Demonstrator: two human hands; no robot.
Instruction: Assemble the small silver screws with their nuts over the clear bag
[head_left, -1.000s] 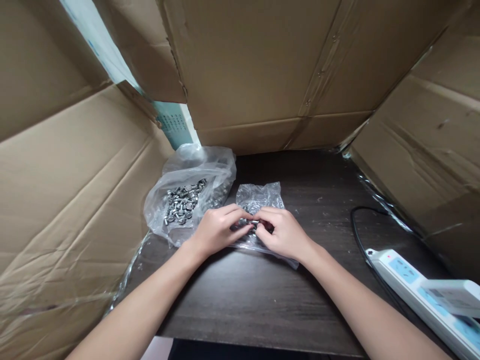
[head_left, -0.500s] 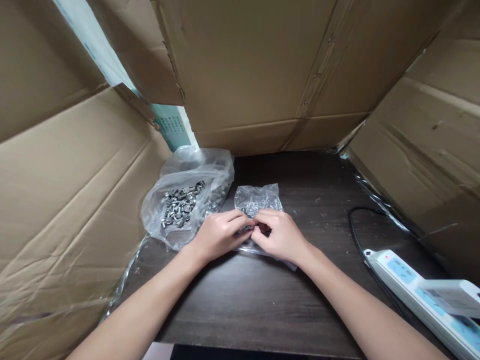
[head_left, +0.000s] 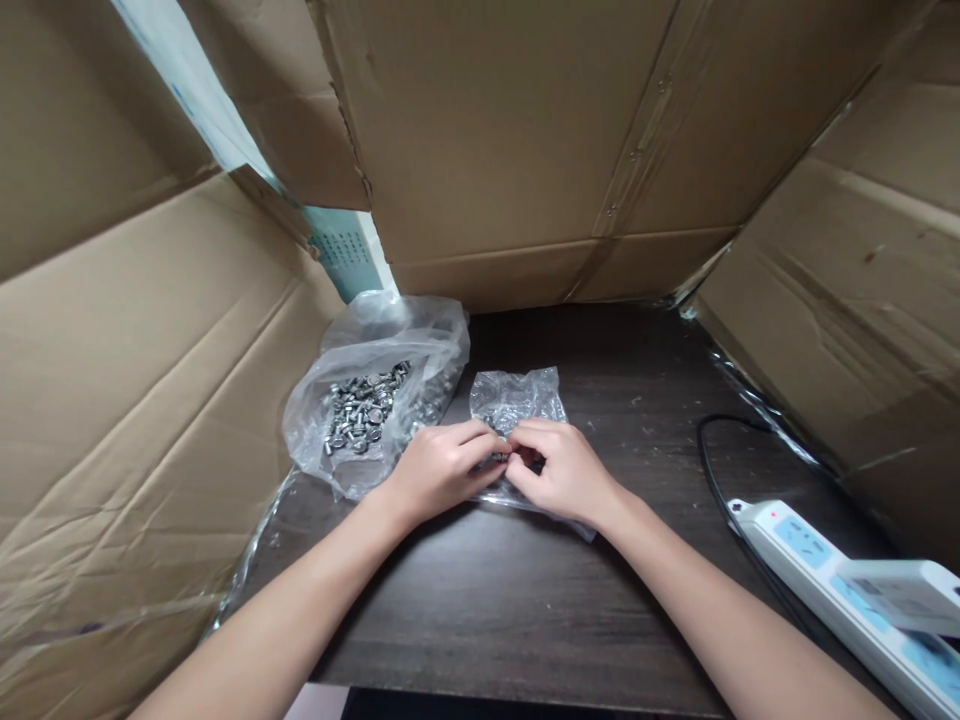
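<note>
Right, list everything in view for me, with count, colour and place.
Large plastic bag: one, cloudy clear, left on the table
Screws: too many to count, silver, inside that bag
Small plastic bag: one, clear, under the hands
Metal piece: at least one, silver, at the fingertips, mostly hidden
Table: one, dark brown, beneath the bags
Cardboard panels: several, brown, left, back and right
Printed sheet: one, pale green, in the gap at back left
Power strip: one, white and blue, right
Adapter: one, white, on the strip
Cable: one, black, beside the strip
Hands: two, bare, left and right, centre
</note>
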